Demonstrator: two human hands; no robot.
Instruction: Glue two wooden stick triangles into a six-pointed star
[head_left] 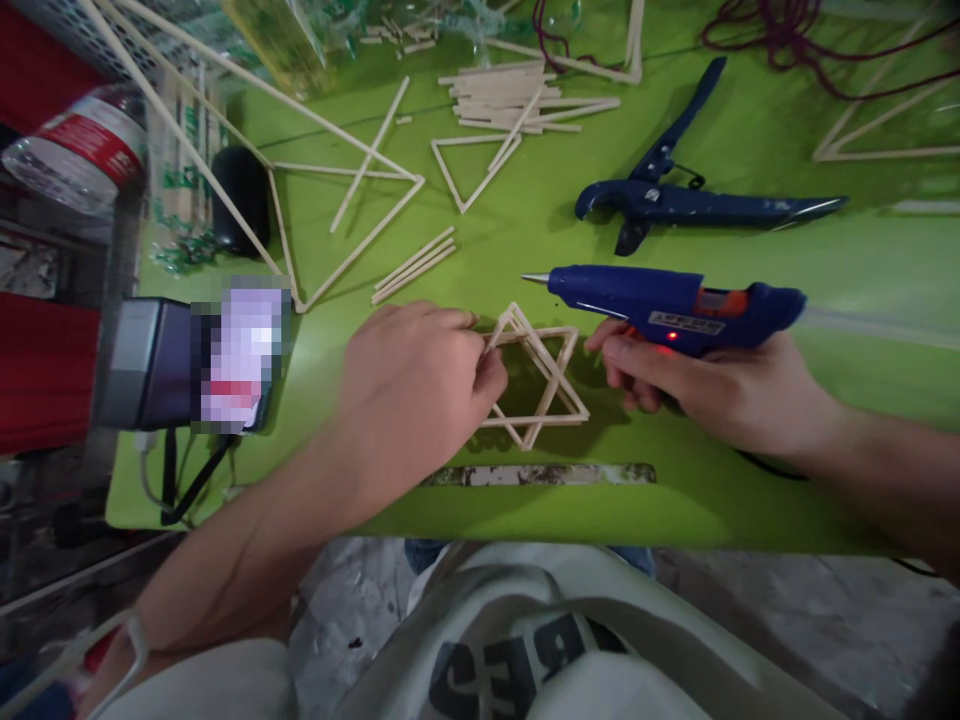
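A six-pointed star frame (553, 385) made of thin wooden sticks lies in front of me on the green table. My left hand (427, 370) is closed on the star's left side, thumb and fingers pinching the sticks there; that corner is hidden by the hand. Gripped in my right hand (690, 385) is a blue hot glue gun (637, 290), its metal nozzle pointing left above the star and a red light glowing on its side. Below the star lies a flat, stained strip (555, 475). A few loose sticks (414, 266) rest just beyond my left hand.
Blue cutters (652, 200) lie open behind the glue gun. Further back are a small stick triangle (459, 175), a stick pile (502, 97), and a larger stick frame (360, 245). A phone (244, 355), black object (241, 200) and bottle (82, 145) stand left; purple cord (780, 35) lies back right.
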